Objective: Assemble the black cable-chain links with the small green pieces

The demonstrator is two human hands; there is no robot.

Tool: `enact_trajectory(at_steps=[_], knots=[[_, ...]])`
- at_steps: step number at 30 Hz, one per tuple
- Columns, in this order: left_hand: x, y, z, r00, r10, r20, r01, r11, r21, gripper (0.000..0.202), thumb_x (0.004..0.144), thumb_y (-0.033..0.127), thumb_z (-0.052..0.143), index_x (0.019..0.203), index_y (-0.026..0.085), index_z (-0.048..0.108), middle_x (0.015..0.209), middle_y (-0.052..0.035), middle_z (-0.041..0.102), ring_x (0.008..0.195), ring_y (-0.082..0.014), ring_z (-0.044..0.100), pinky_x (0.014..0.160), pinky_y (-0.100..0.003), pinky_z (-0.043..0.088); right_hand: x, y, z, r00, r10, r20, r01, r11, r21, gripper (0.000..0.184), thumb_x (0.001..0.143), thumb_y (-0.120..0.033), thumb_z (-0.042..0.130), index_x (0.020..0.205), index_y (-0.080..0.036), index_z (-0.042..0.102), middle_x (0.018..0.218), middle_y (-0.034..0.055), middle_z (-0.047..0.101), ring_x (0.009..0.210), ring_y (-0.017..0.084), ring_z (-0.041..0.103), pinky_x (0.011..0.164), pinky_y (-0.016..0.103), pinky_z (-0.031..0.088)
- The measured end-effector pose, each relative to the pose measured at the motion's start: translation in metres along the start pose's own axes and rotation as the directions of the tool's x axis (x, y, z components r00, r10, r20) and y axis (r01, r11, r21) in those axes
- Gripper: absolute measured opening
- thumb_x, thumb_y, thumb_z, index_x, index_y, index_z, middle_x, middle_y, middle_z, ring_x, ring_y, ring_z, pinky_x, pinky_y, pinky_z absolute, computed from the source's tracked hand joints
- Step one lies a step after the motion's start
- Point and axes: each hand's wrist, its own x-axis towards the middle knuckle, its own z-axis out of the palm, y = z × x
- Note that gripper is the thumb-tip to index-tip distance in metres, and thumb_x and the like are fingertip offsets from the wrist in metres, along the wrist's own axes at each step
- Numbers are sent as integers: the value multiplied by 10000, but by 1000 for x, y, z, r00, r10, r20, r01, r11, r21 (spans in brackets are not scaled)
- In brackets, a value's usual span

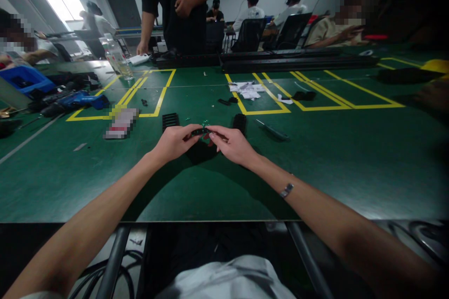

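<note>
A small dark part (199, 131) is held above the table between the fingertips of both hands. My left hand (177, 141) pinches its left end, and my right hand (231, 143) is closed at its right end. Small green pieces (206, 124) lie just beyond the fingertips, and something red (210, 140) shows beneath them. A black slotted piece (170, 120) lies just past my left hand. Another black piece (239, 122) sits beyond my right hand. To the right rests a slim tool with a dark handle (277, 133), perhaps a screwdriver.
The green table (210, 196) carries yellow tape rectangles (259, 113). Crumpled paper (247, 88) and black bits lie farther back. At left are a blurred-out box (121, 124), blue power tools (82, 101), a blue bin (26, 79) and a bottle (119, 58). A person (178, 9) stands across the table.
</note>
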Motion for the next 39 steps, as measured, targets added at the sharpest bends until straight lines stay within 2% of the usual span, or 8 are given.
enact_trajectory(at_steps=[15,26,39], knots=[[0,0,1,999,35,-34,-35,999,11,302,941,321,596,1196,168,653,655,10,598,563,-89,536,559,-198,378,0,4,1,1000,4,-11,-4,1000,1,339,988,-248,521,1301,-169,625,961,72,726,774,183,701,679,293,565],[0,0,1,999,12,-51,-10,1000,26,293,930,302,612,1193,180,654,640,22,579,558,-87,523,556,-201,367,1,5,2,1000,1,-14,-1,1000,1,326,995,-264,518,1286,-167,629,979,72,727,757,179,698,670,298,567],[0,1,0,999,15,-30,-14,1000,12,293,935,301,603,1196,175,649,659,17,596,563,-87,528,563,-197,372,0,3,1,1000,11,-3,-11,1000,2,330,992,-260,519,1289,-166,627,971,73,725,760,180,697,663,290,562]])
